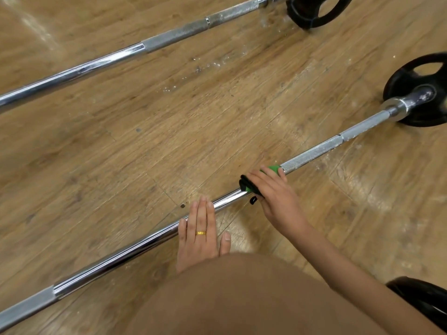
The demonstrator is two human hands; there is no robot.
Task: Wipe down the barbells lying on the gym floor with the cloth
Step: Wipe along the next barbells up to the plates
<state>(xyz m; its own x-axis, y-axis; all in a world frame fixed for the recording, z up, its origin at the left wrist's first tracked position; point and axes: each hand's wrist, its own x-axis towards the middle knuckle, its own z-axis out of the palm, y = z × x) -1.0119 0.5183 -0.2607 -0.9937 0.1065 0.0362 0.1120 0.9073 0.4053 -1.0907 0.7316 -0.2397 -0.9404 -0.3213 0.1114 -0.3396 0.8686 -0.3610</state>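
Closest of all is a knee [242,298] in tan cloth, at the bottom of the view. A black round thing [420,303] peeks out at the bottom right, but only part of it shows, so I cannot tell what it is.

Just past the knee, the left hand [200,235] lies flat on the near barbell [121,255]. Its fingers are straight and close together, and they press down on the shiny bar. One finger has a gold ring [201,233] on it.

A little more to the right on the same bar is the right hand [273,192]. Its fingers curl over the cloth [273,169] and hold it tight around the bar. The cloth is green and black. It sits where the smooth part of the bar meets the rough part.

The near barbell lies on the wooden floor [169,141] and runs from the bottom left up to the right. At its right end is a black weight plate [420,93].

Some white specks [210,66] dot the floor between the two bars.

Farther away, a second barbell [96,61] lies on the floor too, slanting the same way as the near one. It has its own black plate [316,8] at the top right.
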